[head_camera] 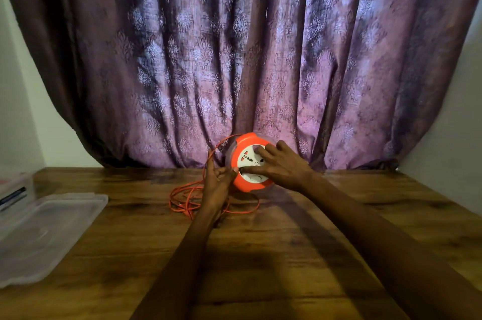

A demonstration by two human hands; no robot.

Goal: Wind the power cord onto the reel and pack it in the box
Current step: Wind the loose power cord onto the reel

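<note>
An orange reel with a white socket face stands on edge near the back of the wooden table. My right hand lies across the white face, fingers spread on it and thumb low on the face. My left hand is beside the reel's left rim, and the thin orange power cord runs up past its fingers and arcs over to the reel's top. How firmly the left fingers hold the cord is unclear. The rest of the cord lies in loose loops on the table under the left hand.
A clear plastic lid lies flat at the table's left edge, with a clear plastic box behind it. A purple patterned curtain hangs close behind the reel. White walls flank both sides.
</note>
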